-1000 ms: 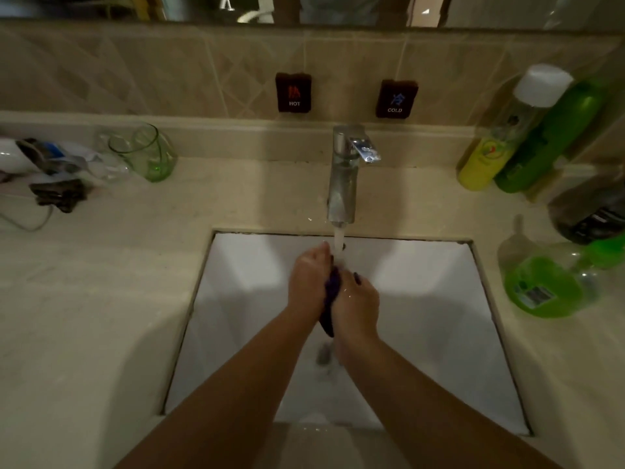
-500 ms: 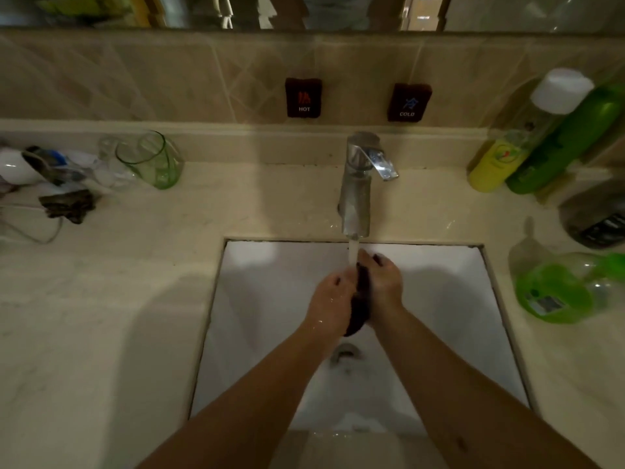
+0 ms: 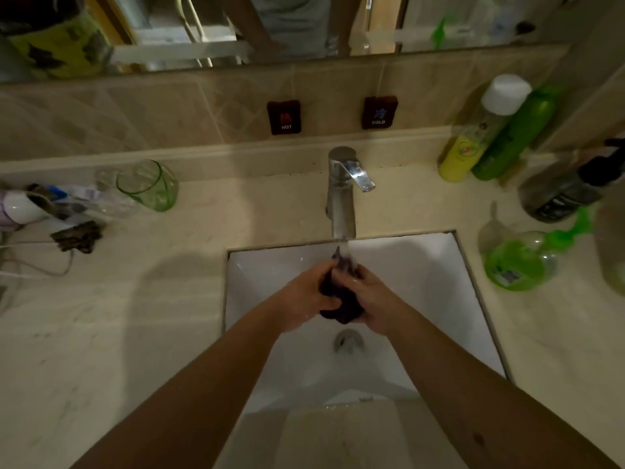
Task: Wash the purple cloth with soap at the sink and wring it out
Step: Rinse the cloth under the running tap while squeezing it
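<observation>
The dark purple cloth (image 3: 340,299) is bunched into a wad between both hands, over the white sink basin (image 3: 422,292). My left hand (image 3: 304,296) grips its left side and my right hand (image 3: 375,299) grips its right side. Water runs from the chrome faucet (image 3: 341,194) onto the cloth's top end. The drain (image 3: 348,341) lies just below the hands. A green liquid soap bottle (image 3: 517,262) lies on its side on the counter to the right of the basin.
A green glass (image 3: 148,186) and a clutter of small items and cables (image 3: 50,214) occupy the left counter. Yellow (image 3: 470,154), green (image 3: 514,137) and dark (image 3: 561,198) bottles stand at the back right. HOT (image 3: 284,117) and COLD (image 3: 378,112) labels are on the tiled wall.
Both hands keep rubbing the cloth under the stream; it now shows as a bigger bunched wad between them. The camera has shifted, so the sink sits lower and further right in view.
</observation>
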